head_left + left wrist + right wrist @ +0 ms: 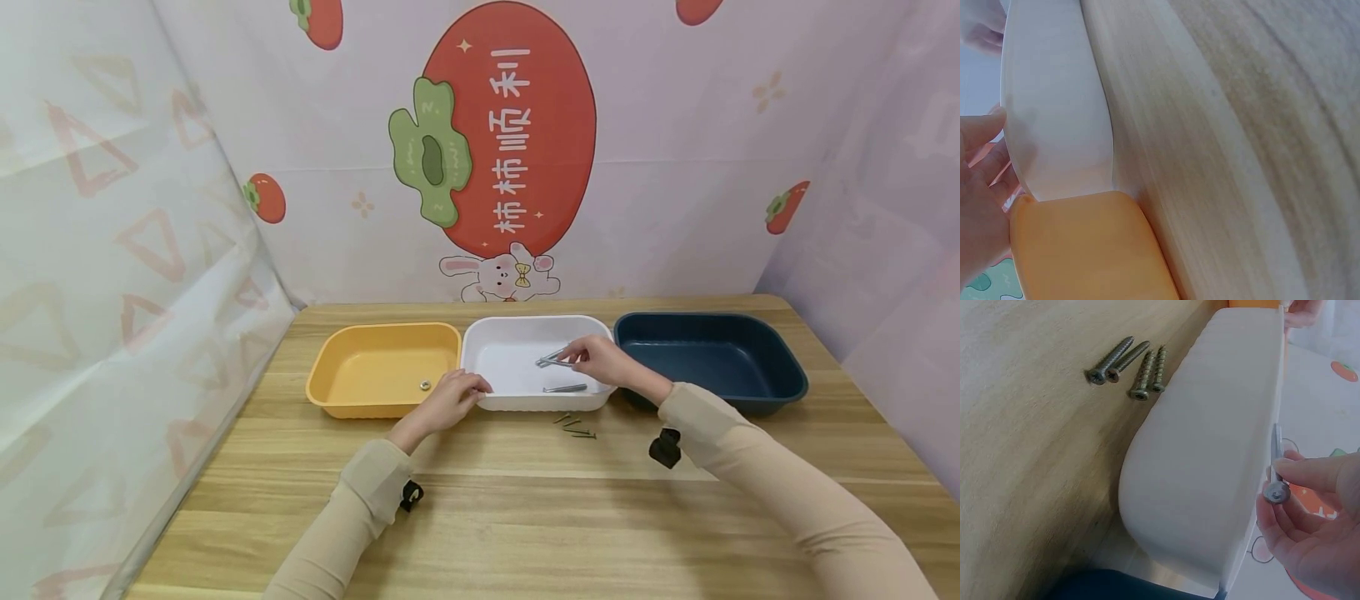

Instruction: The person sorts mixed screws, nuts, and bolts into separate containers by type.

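My right hand (596, 358) is over the white tray (547, 402) and pinches a silver bolt (1277, 469) between thumb and fingers, its round head toward the right wrist camera. Just beside the held bolt, in the head view, another silver piece (541, 363) shows, partly hidden. A further silver bolt (565, 388) lies in the tray near its front wall. My left hand (450, 398) rests on the white tray's front left rim, beside the yellow tray, with its fingers fairly straight; some fingertips are hidden behind the rim in the left wrist view.
Several screws (1141, 375) lie on the wooden table (510, 517) before the white tray. The yellow tray (352, 411) at left holds a small metal nut (425, 385). A dark blue tray (780, 398) stands at right, and a printed cloth (322, 242) hangs behind.
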Available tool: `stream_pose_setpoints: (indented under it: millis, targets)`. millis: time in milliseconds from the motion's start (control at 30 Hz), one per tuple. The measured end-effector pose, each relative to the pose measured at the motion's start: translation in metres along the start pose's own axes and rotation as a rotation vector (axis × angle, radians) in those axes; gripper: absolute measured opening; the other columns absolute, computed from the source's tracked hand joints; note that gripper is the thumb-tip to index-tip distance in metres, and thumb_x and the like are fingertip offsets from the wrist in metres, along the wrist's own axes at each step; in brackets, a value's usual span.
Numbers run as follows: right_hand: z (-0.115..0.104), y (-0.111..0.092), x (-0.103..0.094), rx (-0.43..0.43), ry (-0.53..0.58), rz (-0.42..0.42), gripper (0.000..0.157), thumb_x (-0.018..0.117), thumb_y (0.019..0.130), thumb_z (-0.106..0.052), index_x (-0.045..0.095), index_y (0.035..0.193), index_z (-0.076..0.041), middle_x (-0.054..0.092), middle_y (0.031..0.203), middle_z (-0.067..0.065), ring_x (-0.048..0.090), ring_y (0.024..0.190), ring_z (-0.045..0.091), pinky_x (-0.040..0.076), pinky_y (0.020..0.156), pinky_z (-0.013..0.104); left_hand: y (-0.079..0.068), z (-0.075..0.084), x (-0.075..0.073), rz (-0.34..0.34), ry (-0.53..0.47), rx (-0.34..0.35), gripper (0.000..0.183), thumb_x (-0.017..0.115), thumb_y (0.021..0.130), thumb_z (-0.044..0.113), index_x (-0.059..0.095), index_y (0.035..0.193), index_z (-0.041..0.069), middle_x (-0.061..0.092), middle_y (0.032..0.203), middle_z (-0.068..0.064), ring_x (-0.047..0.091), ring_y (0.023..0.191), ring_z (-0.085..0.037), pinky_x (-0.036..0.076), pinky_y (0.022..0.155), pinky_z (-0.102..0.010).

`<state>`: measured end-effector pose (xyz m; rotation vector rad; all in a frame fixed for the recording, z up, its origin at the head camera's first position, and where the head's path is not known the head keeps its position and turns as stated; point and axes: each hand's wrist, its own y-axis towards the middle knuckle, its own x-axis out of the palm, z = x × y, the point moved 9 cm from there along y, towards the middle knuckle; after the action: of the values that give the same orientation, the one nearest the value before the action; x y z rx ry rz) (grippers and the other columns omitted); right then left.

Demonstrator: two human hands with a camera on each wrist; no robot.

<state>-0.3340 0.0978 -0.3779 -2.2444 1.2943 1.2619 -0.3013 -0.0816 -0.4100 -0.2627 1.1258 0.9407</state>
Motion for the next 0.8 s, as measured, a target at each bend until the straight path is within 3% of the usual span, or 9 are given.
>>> stream_pose_setpoints:
  millis: [233, 567, 800]
  targets:
    - [0.002, -0.001, -0.001, 0.003, -0.007, 0.023, 0.021, 0.062, 0.074, 0.008, 0.063, 0.095, 0.01, 0.062, 0.09, 0.021, 0.056, 0.079, 0.03, 0.048, 0.069, 0.036, 0.0, 0.001, -0.001, 0.006, -0.001, 0.007, 0.01, 0.054, 0.085, 0.005, 0.062, 0.092, 0.005, 0.064, 0.087, -0.003, 0.049, 0.081, -0.016, 0.034, 0.082, -0.036]
    - [0.002, -0.014, -0.005, 0.011, -0.004, 0.022, 0.021, 0.061, 0.077, 0.004, 0.063, 0.098, 0.007, 0.062, 0.089, 0.017, 0.057, 0.079, 0.026, 0.048, 0.068, 0.034, 0.001, 0.005, -0.003, -0.01, 0.025, -0.036, 0.011, 0.054, 0.085, 0.004, 0.063, 0.091, 0.005, 0.064, 0.087, -0.003, 0.05, 0.081, -0.016, 0.035, 0.081, -0.036]
    - [0.003, -0.03, -0.014, 0.018, 0.005, 0.067, 0.02, 0.061, 0.078, 0.001, 0.063, 0.098, 0.005, 0.063, 0.094, 0.017, 0.058, 0.079, 0.023, 0.048, 0.071, 0.036, 0.002, 0.016, -0.007, 0.015, 0.011, -0.049, 0.014, 0.054, 0.084, 0.003, 0.062, 0.096, 0.002, 0.063, 0.094, -0.008, 0.058, 0.084, -0.019, 0.043, 0.079, -0.031]
